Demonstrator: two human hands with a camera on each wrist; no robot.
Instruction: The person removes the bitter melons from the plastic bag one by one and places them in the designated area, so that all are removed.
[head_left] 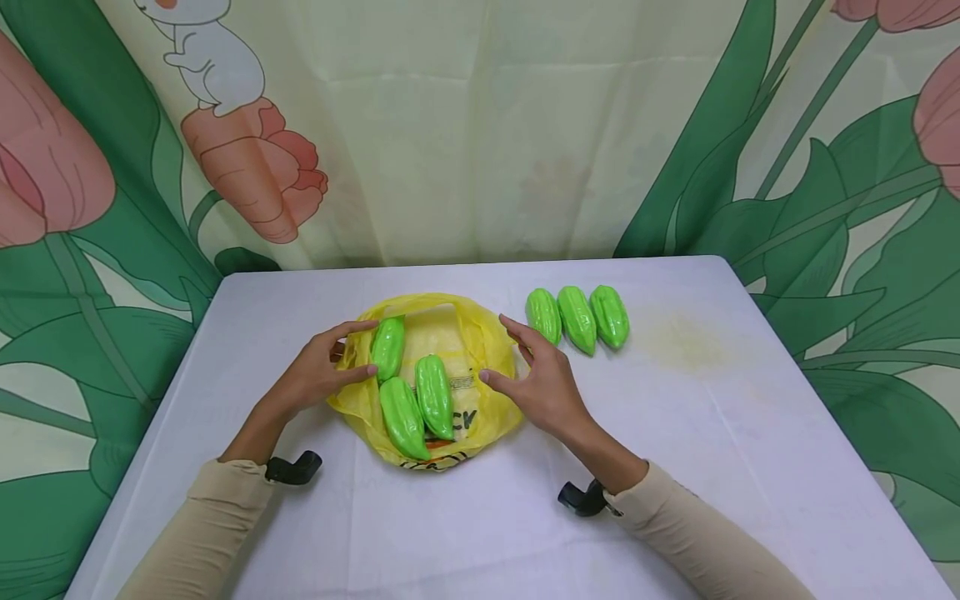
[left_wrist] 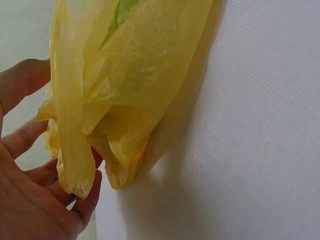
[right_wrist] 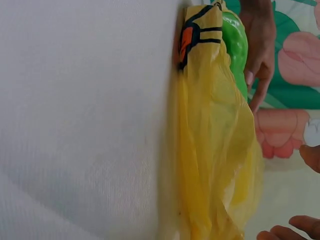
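White cloth (head_left: 427, 533) underneath, loosely spread hands (head_left: 322, 371) (head_left: 547, 387) flank a yellow bag (head_left: 493, 408) containing green pods (head_left: 434, 398).

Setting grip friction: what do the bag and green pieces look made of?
Bag: likely thin plastic film, slightly shiny; it creases finely and green shows through.
Green pieces: perhaps moulded plastic or coated foam, glossy; bright highlights and even colour suggest it, but the core can't be told.

The head view looks ahead and down at the bench (head_left: 450, 533). Both wrist views, tipped sideways, share the yellow bag (left_wrist: 135, 70), up close.
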